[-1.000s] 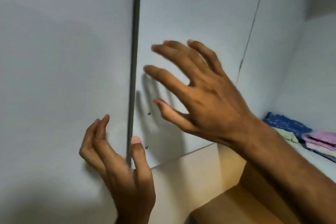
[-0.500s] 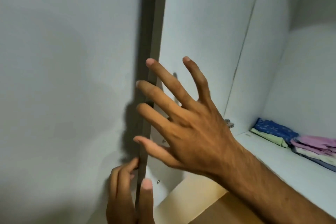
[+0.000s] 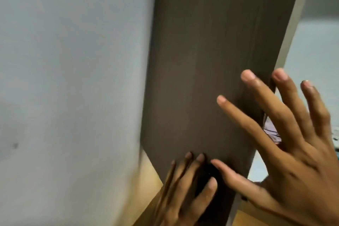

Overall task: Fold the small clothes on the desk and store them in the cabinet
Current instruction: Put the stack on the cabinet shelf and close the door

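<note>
Both hands — left hand, right hand — lie flat against dark cabinet door.

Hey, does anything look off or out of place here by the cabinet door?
Nothing stands out. The dark cabinet door is partly swung across the opening, with the left hand and right hand spread open at its face. The frame is motion-blurred, and only a sliver of folded clothes shows behind the fingers.

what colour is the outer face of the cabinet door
Dark brown with a faint wood grain, cabinet door, head view.
</note>
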